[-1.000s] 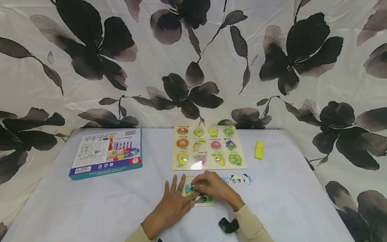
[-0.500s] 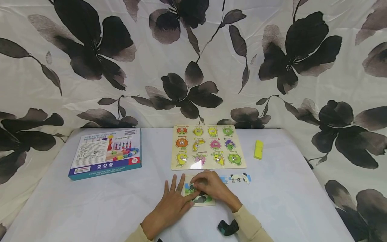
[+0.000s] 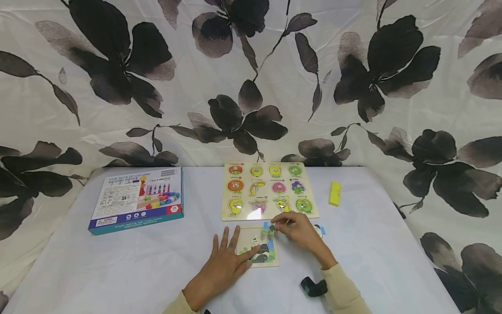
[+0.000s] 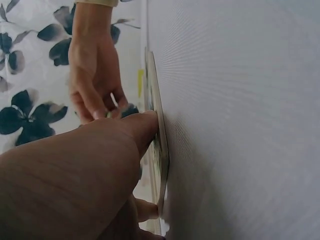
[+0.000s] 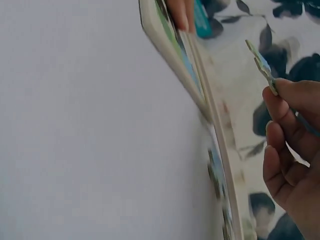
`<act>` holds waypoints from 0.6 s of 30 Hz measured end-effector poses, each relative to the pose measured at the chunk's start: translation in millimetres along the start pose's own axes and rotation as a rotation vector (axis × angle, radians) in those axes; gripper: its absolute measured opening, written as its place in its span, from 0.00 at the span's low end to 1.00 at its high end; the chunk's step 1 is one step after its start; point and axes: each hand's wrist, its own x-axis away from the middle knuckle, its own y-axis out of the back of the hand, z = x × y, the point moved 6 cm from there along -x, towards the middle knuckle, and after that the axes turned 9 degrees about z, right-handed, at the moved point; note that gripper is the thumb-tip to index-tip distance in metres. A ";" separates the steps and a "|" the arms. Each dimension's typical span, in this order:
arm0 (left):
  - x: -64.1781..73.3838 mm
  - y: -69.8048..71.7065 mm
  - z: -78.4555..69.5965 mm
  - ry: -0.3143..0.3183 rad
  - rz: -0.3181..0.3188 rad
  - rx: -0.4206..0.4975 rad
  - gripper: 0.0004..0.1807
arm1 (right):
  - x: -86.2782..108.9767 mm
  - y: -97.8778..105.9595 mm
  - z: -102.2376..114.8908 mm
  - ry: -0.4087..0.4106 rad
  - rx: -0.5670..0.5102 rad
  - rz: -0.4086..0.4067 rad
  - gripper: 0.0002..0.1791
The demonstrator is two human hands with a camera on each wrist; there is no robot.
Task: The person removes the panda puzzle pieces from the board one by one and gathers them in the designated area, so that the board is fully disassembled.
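Observation:
A small wooden puzzle tray (image 3: 244, 235) lies on the table in the head view, with panda picture pieces (image 3: 266, 254) in its lower right part. My left hand (image 3: 221, 265) rests on its left side, fingers spread and straight. In the left wrist view the tray edge (image 4: 161, 125) shows side-on under that hand. Over the tray's upper right corner, my right hand (image 3: 300, 233) pinches a jigsaw piece (image 3: 268, 227) between thumb and finger. The right wrist view shows this jigsaw piece (image 5: 262, 67) raised clear of the tray. Some tray contents are hidden by the left hand.
Behind the tray lies a fruit puzzle board (image 3: 247, 213). A loose panda piece (image 3: 319, 230) is partly hidden behind my right hand. A yellow block (image 3: 334, 194) sits at the right, a boxed bead set (image 3: 137, 200) at the left. A black device (image 3: 313, 287) is by the right wrist.
My right hand has lifted the jigsaw piece out of the tray and moved it up and to the right, uncovering bare wood. My left hand stays in place.

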 end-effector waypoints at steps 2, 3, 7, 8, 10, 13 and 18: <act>-0.2 -0.4 0.1 0.003 0.000 -0.001 0.23 | 6.7 9.0 -5.5 -0.020 0.014 -0.004 0.07; -0.4 -0.7 0.2 0.006 0.000 0.001 0.23 | 9.9 12.9 -8.4 -0.030 0.020 -0.006 0.07; -0.5 -0.6 0.7 0.009 -0.004 0.006 0.23 | 21.0 24.8 -18.1 -0.077 0.045 -0.016 0.06; -0.4 -0.3 0.6 0.006 -0.008 0.010 0.23 | 23.5 26.6 -20.2 -0.077 0.056 -0.015 0.06; 0.1 0.2 0.3 0.002 -0.012 0.013 0.23 | 28.2 29.2 -22.7 -0.077 0.071 -0.012 0.06; 0.5 0.6 0.0 -0.004 -0.018 0.014 0.23 | 34.3 30.1 -26.3 -0.085 0.080 0.009 0.06; 0.8 0.5 -0.3 -0.007 -0.023 0.014 0.23 | 42.7 27.2 -30.9 -0.116 0.071 0.064 0.06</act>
